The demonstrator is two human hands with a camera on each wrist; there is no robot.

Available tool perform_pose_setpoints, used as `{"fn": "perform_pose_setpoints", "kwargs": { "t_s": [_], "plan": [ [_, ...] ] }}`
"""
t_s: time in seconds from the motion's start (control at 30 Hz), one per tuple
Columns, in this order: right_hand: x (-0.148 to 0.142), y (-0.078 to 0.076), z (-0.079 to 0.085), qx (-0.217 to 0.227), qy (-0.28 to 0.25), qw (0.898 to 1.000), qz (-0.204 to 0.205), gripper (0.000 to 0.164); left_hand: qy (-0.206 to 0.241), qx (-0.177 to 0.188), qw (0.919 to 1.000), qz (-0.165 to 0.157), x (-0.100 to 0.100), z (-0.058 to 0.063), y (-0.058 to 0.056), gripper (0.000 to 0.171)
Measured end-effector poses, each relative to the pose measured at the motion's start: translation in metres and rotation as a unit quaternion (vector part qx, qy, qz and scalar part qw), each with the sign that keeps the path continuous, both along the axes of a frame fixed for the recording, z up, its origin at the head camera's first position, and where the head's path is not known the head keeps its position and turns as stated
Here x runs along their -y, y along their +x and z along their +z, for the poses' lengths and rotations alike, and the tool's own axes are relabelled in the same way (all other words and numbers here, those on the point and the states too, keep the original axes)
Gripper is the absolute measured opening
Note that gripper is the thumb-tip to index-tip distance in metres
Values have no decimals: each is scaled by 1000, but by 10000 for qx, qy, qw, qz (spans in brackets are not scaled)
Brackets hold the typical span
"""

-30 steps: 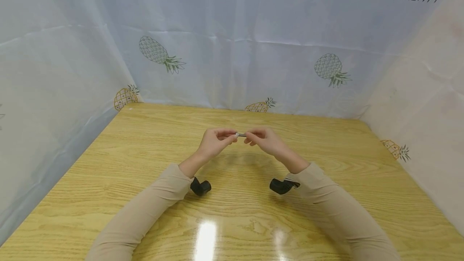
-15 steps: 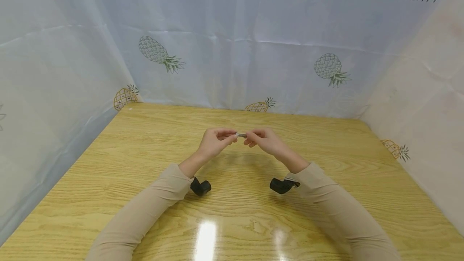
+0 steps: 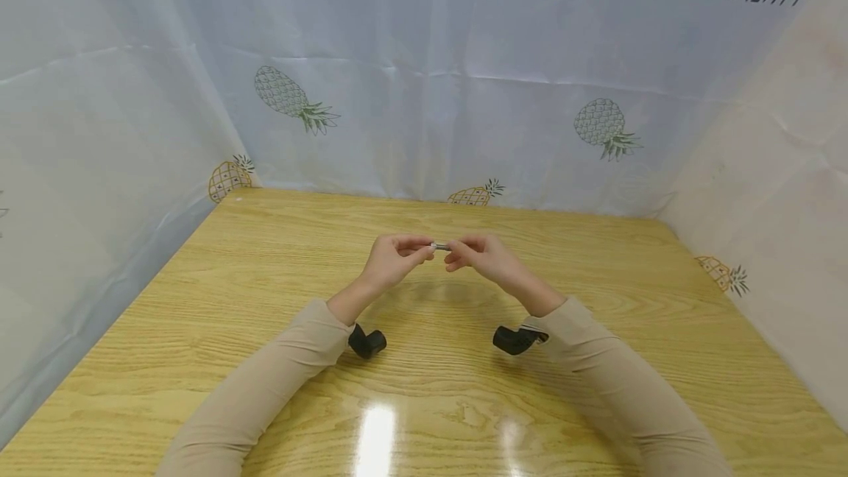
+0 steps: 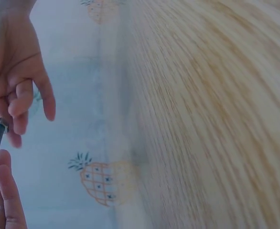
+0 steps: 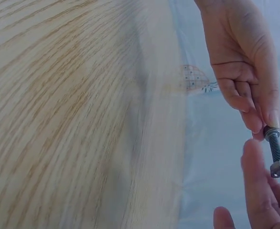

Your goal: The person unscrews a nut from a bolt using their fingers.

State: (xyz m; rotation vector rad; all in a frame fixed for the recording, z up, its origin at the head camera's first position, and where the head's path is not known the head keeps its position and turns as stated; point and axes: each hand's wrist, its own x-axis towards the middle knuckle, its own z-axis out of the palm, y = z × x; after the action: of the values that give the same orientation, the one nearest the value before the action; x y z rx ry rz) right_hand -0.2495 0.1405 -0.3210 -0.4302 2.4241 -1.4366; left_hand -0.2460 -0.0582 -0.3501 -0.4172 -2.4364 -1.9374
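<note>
Both hands meet in the air above the middle of the table, with a small metal bolt (image 3: 442,246) lying roughly level between them. My left hand (image 3: 389,260) pinches the hex nut (image 5: 279,169) at one end of the bolt. At the other end, my right hand (image 3: 489,260) pinches the bolt's dark head between thumb and fingers. Bare thread shows between nut and head in the right wrist view. In the left wrist view, the nut (image 4: 1,125) sits beside the left fingertips, and the right fingers cover the bolt's head.
The wood-grain table (image 3: 278,381) spreads under both arms. White curtains (image 3: 424,116) printed with pineapples stand behind it and along the sides. A black curved piece (image 3: 368,343) sticks out at the left cuff, and a similar black piece (image 3: 513,340) at the right cuff.
The lower fingers of my right hand have shifted slightly. Left hand, bolt and both arms stay in nearly the same place.
</note>
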Motion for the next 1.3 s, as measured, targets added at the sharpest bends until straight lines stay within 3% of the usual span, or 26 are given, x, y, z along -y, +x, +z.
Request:
{"fn": "perform_pose_setpoints", "kwargs": {
  "t_s": [0.17,0.33,0.53,0.77,0.87,0.97,1.2,1.3],
  "plan": [
    [1,-1,-2,-97,-100,9998,-154,30,63,-9,10000,-19,0,0,1,26],
    [-1,-1,-2,-178,-176,9996,-151,38,124,22,9999,-62,0,1,1,25],
    [-2,-2,-1,45,-170,9998,35,43,78,21,10000,-28,0,1,0,25],
    [-2,-2,-2,23,-154,9998,-97,34,91,6,10000,-17,1,0,0,27],
    [-3,-2,-2,-26,-100,9999,-136,39,117,40,9999,-45,1,0,0,27],
    [-3,-2,0,32,-42,9999,-99,44,62,75,9999,-53,0,4,3,28],
    [-1,-1,2,213,83,9997,73,43,-124,19,9999,24,0,24,20,26],
    [-1,-1,1,29,22,10000,43,34,-44,21,10000,-1,0,21,18,26]
  ]
}}
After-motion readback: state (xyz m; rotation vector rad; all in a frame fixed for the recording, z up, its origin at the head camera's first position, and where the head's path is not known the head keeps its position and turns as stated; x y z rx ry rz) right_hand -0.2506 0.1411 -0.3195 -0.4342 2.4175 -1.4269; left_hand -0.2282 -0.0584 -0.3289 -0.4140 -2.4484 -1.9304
